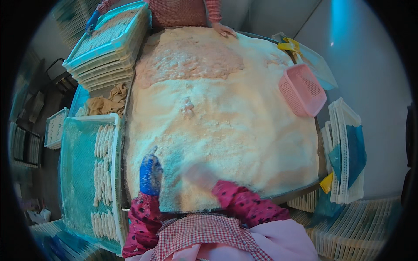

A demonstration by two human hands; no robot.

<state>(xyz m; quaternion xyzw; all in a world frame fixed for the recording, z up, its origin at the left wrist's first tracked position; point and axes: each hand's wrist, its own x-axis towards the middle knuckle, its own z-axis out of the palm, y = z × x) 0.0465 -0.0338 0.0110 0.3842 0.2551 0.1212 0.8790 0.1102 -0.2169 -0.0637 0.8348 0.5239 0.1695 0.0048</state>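
Observation:
A thick layer of white powder, like flour, covers the wide table (244,143) in front of me. My left hand (151,174), in a blue glove dusted white, hovers over or rests on the powder near the front left; its fingers stretch forward, with nothing visible in them. Beside it, my bare right hand (201,176) is smeared by motion above the powder, so its fingers cannot be read. A small pale lump (187,108) lies farther forward. At the far end spreads a large, pinkish, wet-looking mass (191,58), soft like paste or dough.
Left of the table, a mesh-lined tray (78,161) holds rows of white finger-shaped pieces (103,182). Beyond stand a brown cloth (109,102) and stacked trays (104,56). Another person's bare hand (224,29) touches the far edge. A pink basket (302,89) sits right, near upright white trays (346,152).

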